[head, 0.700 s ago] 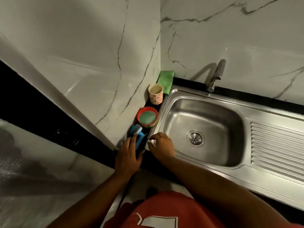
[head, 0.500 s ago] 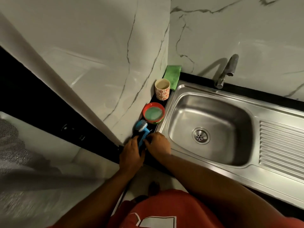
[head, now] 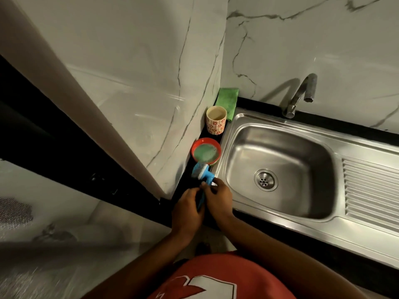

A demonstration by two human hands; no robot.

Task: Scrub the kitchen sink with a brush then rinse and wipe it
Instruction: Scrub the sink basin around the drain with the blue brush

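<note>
At the sink's near-left corner, both hands are on the brush. Left hand: fingers curled round the blue plastic handle. Right hand: fingers pinching the neck just below the head. Hands touching, backs up, forearms entering from the bottom of view.

Brush head blue, rounded, white bristles; it points away from the person and overlaps the near rim of a red bowl. Bowl round, holding pale green foamy liquid, on the narrow black bench strip. Behind it, a cylindrical cup, cream with a red flower print. Then a folded green cloth, fuzzy, in the corner of grey-veined marble walls.

To the right, a stainless steel sink: rounded-rectangle basin, perforated round drain, ribbed drainboard. Curved metal tap at the back.
</note>
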